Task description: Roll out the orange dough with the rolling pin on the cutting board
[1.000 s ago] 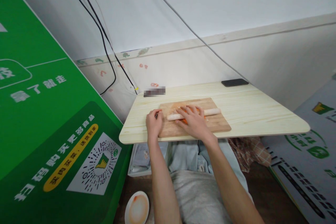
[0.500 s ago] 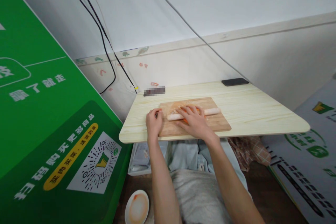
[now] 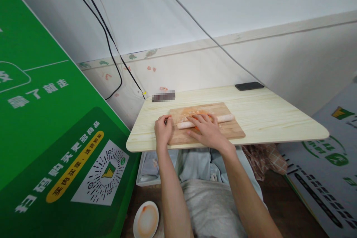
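A wooden cutting board (image 3: 234, 132) lies near the front edge of the table, dusted orange and scattered with pale crumbs (image 3: 192, 112). Across it rests a pale rolling pin (image 3: 225, 118). My right hand (image 3: 206, 128) lies over the middle of the pin, palm down with fingers spread and stretched out. Under that hand a bit of orange material (image 3: 197, 128) shows, mostly covered. My left hand (image 3: 163, 129) is at the board's left edge, its fingers curled closed against that edge. The fingertips are partly hidden.
The pale wood-grain table (image 3: 281, 119) stands against the wall. A black phone (image 3: 249, 86) lies at its back right, a blurred dark item (image 3: 164, 96) at its back left. Below left is a stained white plate (image 3: 146, 219). A green panel (image 3: 55, 126) rises on the left; cables (image 3: 111, 41) hang behind.
My right hand and the rolling pin have shifted only slightly. More pale crumbs show on the board beyond the pin, and less orange shows around the fingers. My left hand stays put.
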Tool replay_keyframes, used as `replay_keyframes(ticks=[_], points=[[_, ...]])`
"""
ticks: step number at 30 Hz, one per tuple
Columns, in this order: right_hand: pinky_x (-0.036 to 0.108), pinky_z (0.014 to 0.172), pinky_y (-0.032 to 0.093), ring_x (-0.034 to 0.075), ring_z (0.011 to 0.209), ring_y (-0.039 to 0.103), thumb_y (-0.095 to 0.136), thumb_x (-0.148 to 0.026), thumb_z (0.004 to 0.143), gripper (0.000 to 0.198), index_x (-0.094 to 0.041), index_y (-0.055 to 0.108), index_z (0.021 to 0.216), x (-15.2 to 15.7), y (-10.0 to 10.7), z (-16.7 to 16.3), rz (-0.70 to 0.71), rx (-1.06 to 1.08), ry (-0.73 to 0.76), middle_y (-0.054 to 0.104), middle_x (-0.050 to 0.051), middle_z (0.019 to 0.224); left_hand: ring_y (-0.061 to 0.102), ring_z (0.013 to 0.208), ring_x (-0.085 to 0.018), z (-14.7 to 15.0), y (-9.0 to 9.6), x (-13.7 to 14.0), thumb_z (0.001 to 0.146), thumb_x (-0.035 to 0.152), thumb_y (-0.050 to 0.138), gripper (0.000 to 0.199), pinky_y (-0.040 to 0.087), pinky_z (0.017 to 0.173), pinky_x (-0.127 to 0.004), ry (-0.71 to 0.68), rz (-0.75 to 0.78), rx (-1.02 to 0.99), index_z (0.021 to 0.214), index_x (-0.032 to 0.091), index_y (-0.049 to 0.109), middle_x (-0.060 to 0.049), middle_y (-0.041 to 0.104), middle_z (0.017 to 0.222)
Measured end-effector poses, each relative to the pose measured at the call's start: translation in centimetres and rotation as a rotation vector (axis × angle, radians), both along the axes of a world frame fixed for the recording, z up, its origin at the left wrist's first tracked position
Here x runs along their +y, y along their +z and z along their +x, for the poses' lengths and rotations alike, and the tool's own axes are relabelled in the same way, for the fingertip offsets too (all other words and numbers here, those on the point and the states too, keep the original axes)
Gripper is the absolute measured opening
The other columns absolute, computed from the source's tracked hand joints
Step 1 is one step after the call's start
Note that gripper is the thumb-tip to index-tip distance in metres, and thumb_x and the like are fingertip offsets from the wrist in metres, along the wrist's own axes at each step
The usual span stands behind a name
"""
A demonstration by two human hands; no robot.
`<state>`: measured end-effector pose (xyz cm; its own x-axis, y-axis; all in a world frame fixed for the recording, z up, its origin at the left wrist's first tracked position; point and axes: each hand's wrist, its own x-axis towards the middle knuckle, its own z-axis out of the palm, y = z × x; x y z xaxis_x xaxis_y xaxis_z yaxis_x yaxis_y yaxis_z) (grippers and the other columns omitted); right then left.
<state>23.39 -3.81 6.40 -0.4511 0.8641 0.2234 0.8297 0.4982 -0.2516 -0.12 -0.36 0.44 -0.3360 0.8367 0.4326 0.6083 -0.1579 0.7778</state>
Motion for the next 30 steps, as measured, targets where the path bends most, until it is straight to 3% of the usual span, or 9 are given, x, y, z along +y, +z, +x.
replay_keyframes(ticks=[6,30], points=[[0.057,0.131,0.028,0.034,0.159,0.049,0.055,-0.051,0.115,0.051,-0.029,0.067,0.159,1.01,-0.15,-0.42,0.046,0.067,0.004,0.063,0.009,0.17,0.077,0.11,-0.028,0.01,-0.01,0.01,0.101,0.028,0.058,0.025,0.06,0.108,-0.044,-0.001,0.001,0.001,0.107,0.022,0.082,-0.011,0.085,0.116],[0.06,0.129,0.028,0.036,0.152,0.055,0.058,-0.051,0.114,0.053,-0.03,0.064,0.163,0.44,-0.5,-0.24,0.05,0.024,-0.003,0.063,0.012,0.169,0.077,0.108,-0.028,-0.05,-0.19,0.14,0.101,0.03,0.058,0.027,0.061,0.107,-0.045,0.001,0.003,-0.005,0.108,0.022,0.082,-0.011,0.085,0.115]])
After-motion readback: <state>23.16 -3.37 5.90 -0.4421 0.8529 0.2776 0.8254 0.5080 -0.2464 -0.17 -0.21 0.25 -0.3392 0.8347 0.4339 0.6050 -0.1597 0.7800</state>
